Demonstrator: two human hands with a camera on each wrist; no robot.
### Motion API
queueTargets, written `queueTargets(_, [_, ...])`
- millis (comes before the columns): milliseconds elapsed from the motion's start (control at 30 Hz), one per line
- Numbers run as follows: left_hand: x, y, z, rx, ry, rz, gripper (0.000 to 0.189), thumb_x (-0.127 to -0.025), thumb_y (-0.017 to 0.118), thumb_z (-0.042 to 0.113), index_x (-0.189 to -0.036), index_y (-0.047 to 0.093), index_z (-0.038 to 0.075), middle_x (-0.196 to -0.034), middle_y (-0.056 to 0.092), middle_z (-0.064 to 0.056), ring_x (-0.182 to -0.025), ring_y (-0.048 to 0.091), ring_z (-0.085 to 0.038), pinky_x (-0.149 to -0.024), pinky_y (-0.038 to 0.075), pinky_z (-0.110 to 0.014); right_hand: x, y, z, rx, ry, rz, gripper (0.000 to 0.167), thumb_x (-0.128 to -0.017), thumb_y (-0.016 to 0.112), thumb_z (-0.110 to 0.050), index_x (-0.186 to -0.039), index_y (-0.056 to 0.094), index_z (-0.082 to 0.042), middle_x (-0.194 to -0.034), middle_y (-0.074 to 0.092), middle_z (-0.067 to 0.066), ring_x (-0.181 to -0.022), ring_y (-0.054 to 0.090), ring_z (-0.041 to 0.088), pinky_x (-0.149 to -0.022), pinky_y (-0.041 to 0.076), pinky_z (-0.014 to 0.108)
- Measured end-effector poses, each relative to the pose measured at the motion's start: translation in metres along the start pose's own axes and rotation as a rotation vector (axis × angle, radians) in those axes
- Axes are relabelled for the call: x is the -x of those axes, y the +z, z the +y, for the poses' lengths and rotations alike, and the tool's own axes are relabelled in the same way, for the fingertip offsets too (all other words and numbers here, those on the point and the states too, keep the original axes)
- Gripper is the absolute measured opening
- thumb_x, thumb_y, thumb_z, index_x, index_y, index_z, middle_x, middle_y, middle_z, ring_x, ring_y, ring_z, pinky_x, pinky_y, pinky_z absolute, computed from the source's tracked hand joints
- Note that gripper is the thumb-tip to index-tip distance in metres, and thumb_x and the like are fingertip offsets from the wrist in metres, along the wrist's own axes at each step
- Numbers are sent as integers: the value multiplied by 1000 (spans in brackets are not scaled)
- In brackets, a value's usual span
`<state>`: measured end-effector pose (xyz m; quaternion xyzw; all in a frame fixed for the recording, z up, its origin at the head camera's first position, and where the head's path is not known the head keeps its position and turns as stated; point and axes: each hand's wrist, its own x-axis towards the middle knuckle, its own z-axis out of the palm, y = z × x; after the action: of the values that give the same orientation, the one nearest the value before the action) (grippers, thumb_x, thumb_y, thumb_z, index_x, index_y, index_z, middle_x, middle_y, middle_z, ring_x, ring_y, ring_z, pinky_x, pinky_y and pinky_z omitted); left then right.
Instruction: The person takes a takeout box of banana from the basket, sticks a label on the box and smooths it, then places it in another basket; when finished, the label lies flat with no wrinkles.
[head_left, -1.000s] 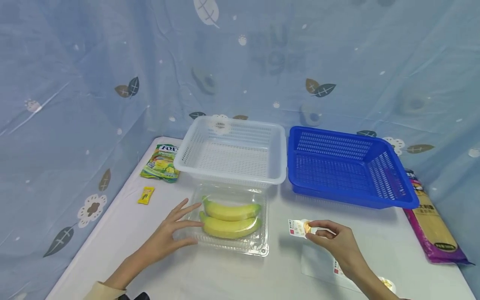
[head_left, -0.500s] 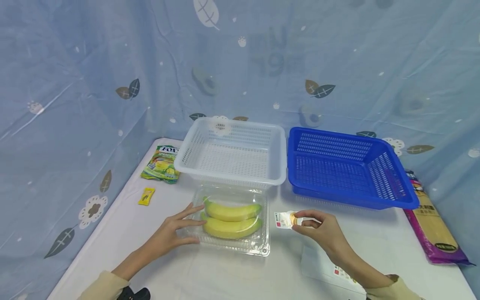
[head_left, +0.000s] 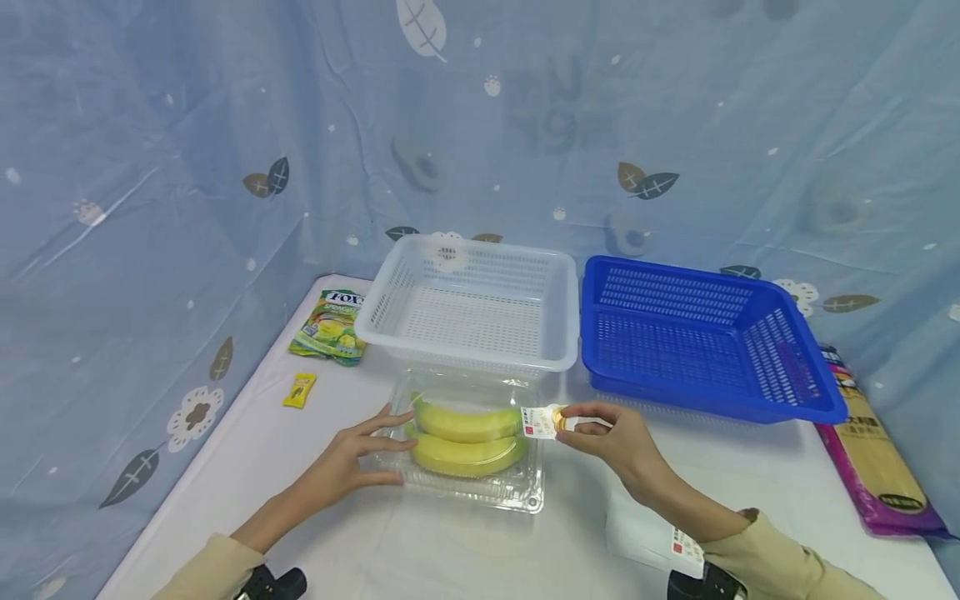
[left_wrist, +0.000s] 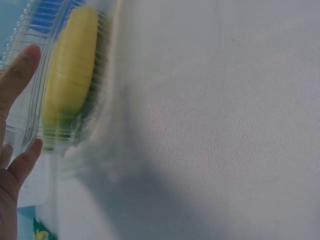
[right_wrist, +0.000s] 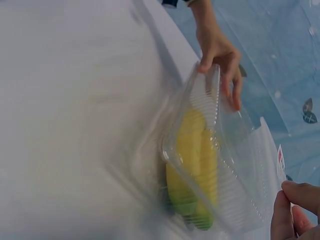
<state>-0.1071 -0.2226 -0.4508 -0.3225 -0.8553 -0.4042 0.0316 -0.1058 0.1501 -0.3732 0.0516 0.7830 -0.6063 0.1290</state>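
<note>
Two yellow bananas (head_left: pixel 469 457) lie inside a clear plastic clamshell box (head_left: pixel 501 497) with its lid closed. My left hand (head_left: pixel 341 463) rests spread at the box's left side, fingers nearly straight over the lid and thumb at the near corner. In the left wrist view, the fingertips (left_wrist: pixel 31 56) show right at the clear plastic. My right hand (head_left: pixel 621 443) pinches a small white sticker label (head_left: pixel 537 422) with red and orange print between thumb and forefinger. The label is held over the lid's right edge and overlaps a banana tip in the head view.
Behind the box stand a white basket (head_left: pixel 480 354) and a blue basket (head_left: pixel 697 400). Left lie a green FOX'S bag (head_left: pixel 330 327) and a small yellow packet (head_left: pixel 299 390). Right lie a pale backing sheet (head_left: pixel 633 537) with another label, partly under my forearm, and a purple noodle pack (head_left: pixel 873 450).
My right hand has moved left and a little away from me, carrying the label from the right of the box to over its right edge. The left hand stays at the box.
</note>
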Motion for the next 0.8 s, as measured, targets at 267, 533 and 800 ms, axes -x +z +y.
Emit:
queueTargets(267, [1,0,2,18,-36,-7,49,-66,84,22,-113,71,13,-141,51,-7,-134,30,-47,-91,48,-48,-9,18,-10,-35,-40,-45,36,-77,78,-2,-109,65,7,-93,69,8,-83,66,12,-85,51,27])
queueTargets(533, [0,-1,1,18,-44,-1,48,-67,84,24,-112,72,13,-141,51,-6,-135,30,-46,-93,47,-48,-21,35,-17,-29,-41,-80,33,-76,78,1,-106,67,6,-99,66,8,-79,63,12,-81,52,27])
queueTargets(800, [0,0,0,24,-38,6,48,-67,84,25,-112,72,14,-141,51,-6,-134,31,-47,-92,47,-49,-31,49,-18,-6,-45,-128,32,-74,79,3,-104,67,5,-104,67,10,-78,62,12,-78,52,25])
